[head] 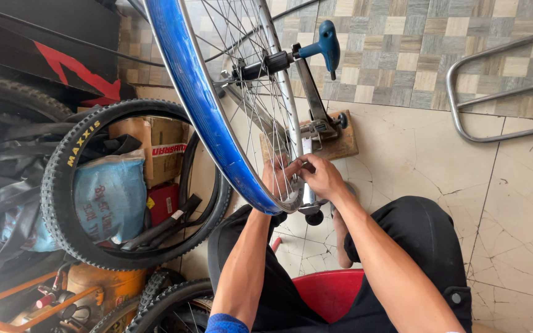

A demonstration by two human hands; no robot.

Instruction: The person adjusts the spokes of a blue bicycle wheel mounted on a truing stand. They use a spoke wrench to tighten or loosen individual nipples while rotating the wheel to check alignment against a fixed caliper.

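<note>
**Bicycle wheel in a truing stand, both hands at its lowest spokes**

Bicycle wheel (217,111), bare of a tyre and lined with blue rim tape (198,98), stands upright in a truing stand (316,117) on a cracked tile floor (433,154). Its plane runs away from the person, and its axle is clamped crosswise near the top, beside a blue-handled knob (325,44). The rim's lowest arc dips just above the person's knees. Both hands meet there, on the spoke side of the rim. The right hand (321,176) reaches in from the right, fingers pinched together on something small at the rim; what it is I cannot tell. The left hand (276,179) lies behind the spokes, fingers curled against them close to the rim, partly hidden. The two hands are touching or nearly so, equally near the rim.

To the left a loose knobby tyre (63,185) leans around a cardboard box (155,145) and a blue sack (109,197). A red stool (325,293) sits under the person, and a bent metal frame (495,92) lies at the far right.
</note>
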